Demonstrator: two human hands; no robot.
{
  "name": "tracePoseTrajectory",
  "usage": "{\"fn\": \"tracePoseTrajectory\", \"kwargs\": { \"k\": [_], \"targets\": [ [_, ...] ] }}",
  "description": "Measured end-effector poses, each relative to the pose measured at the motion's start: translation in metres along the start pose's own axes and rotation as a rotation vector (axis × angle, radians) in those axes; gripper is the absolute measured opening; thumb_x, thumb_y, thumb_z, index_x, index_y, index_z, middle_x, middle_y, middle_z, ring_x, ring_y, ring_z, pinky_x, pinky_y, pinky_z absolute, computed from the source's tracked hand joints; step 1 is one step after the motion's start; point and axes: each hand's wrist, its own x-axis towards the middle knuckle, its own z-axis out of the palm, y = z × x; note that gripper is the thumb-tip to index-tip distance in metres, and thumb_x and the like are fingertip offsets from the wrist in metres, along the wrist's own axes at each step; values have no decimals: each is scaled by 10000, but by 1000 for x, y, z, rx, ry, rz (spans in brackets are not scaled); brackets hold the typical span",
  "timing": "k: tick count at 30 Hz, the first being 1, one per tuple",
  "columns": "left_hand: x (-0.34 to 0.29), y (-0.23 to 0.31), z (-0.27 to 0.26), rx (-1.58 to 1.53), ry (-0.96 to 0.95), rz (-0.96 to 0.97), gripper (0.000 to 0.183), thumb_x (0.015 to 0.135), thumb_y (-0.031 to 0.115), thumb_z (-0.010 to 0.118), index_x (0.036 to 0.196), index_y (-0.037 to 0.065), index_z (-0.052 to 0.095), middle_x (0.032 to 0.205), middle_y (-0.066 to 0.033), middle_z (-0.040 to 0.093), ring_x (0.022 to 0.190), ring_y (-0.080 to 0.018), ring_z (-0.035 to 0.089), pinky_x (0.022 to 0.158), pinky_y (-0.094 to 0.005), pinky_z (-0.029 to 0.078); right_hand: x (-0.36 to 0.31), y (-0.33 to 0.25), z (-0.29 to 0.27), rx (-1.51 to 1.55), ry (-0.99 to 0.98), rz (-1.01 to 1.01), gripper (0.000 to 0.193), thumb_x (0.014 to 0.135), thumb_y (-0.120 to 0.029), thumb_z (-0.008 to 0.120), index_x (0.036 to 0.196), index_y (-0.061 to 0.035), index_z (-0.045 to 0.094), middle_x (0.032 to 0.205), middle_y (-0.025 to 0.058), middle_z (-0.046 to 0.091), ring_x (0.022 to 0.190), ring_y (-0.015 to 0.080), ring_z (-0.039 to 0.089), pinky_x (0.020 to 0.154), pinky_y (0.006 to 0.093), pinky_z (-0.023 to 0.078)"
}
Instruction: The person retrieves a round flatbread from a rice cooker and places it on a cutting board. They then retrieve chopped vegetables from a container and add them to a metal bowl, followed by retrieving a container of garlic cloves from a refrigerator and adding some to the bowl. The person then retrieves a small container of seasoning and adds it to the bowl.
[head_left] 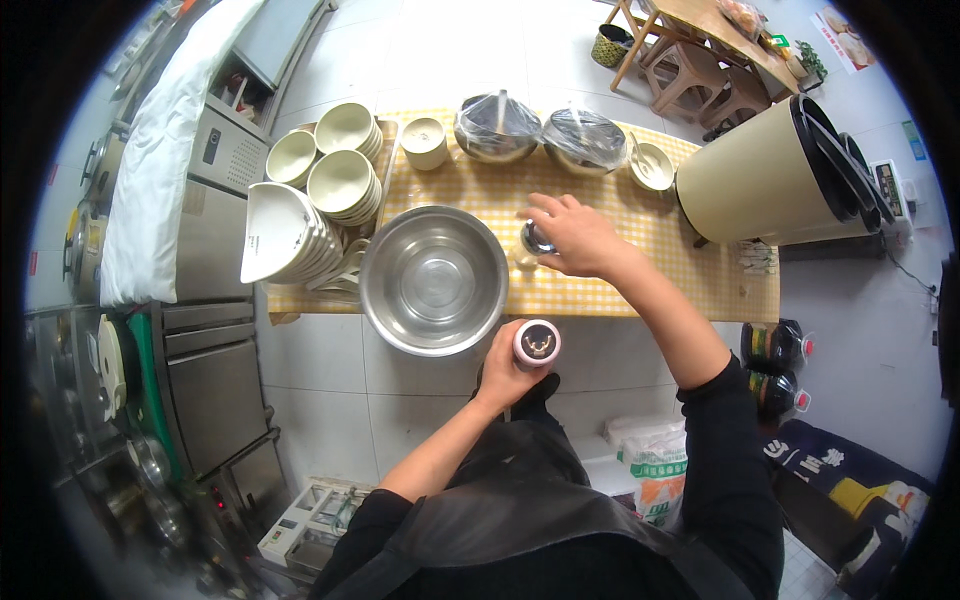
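Observation:
My left hand (pixel 507 372) is wrapped round a small pale pink cylinder (pixel 519 353) in front of the table's near edge. The cylinder's round dark top faces up, with a gold-coloured mark or part in it. Over the table, my right hand (pixel 575 237) has its fingers curled about a small shiny round container (pixel 537 237), mostly hidden by the hand; its exact kind does not show. Left of both hands stands a wide stainless steel basin (pixel 435 282) with nothing in it, partly overhanging the near edge.
A yellow checked cloth covers the table (pixel 640 290). Stacked pale bowls (pixel 341 182) are at the left, with a cup (pixel 424 142), two film-covered bowls (pixel 497 127) and a small bowl (pixel 652 167) along the back. A large beige bucket (pixel 755 172) stands right.

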Motion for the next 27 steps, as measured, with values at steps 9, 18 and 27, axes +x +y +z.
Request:
{"fn": "tracePoseTrajectory", "kwargs": {
  "k": [9, 18, 27],
  "targets": [
    [0, 6, -1, 6, 0, -34, 640, 674, 113, 838, 1227, 55, 521, 1147, -130, 589, 1068, -324, 599, 912, -390, 491, -3, -2, 7, 3, -108, 202, 752, 768, -627, 678, 1290, -107, 526, 899, 132, 677, 837, 301, 667, 638, 420, 532],
    [-2, -7, 3, 47, -47, -90, 640, 681, 148, 864, 1213, 21, 531, 1119, -124, 616, 1034, -267, 619, 919, -360, 486, -36, 22, 67, 636, 130, 293, 1226, 575, -506, 895, 1508, -72, 230, 1313, 171, 550, 1223, 358, 520, 1062, 427, 401],
    [-9, -17, 2, 24, -54, -181, 681, 682, 138, 882, 1237, -12, 516, 1150, -117, 602, 1060, -214, 586, 948, -348, 458, -35, 4, 184, 1055, 423, 351, 850, 565, -177, 901, 1295, -99, 473, 1172, 132, 588, 1111, 322, 574, 952, 406, 468]
  ]
}}
